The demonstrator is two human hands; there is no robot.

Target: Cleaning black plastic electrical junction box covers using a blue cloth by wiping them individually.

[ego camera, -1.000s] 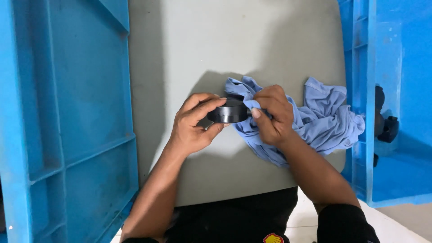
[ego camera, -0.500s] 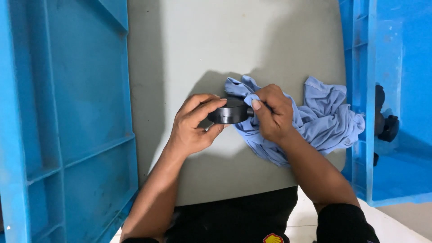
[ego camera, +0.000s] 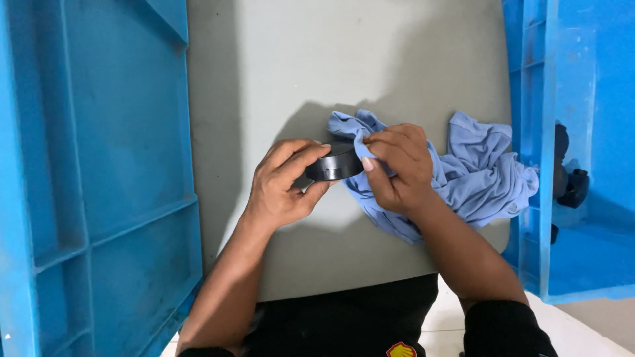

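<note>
1. Your left hand [ego camera: 284, 185] is clamped on a dark metal ring [ego camera: 334, 165], fingers curled over its top edge and thumb pressing from below, so the ring sits tilted just above the grey table [ego camera: 264, 86].
2. Your right hand [ego camera: 397, 168] is closed on a fold of the light blue cloth [ego camera: 476, 172], pinching it between thumb and fingers and pressing that fold against the right side of the ring.
3. Your 2 hands are together, meeting at the ring near the middle of the table; the fingertips of each sit just beside those of the other.
4. The rest of the cloth trails out to your right in a crumpled heap, lying on the table and reaching almost to its right edge.
5. A large blue plastic crate [ego camera: 92, 178] stands along the table's left edge.
6. A second blue crate [ego camera: 582, 86] stands at the right edge, touching the table side. Dark parts [ego camera: 572, 185] lie inside it, near the cloth's far end; their shape is too shadowed to tell.
7. Both your forearms come up from the bottom of the view, over a dark garment with dark sleeves.
</note>
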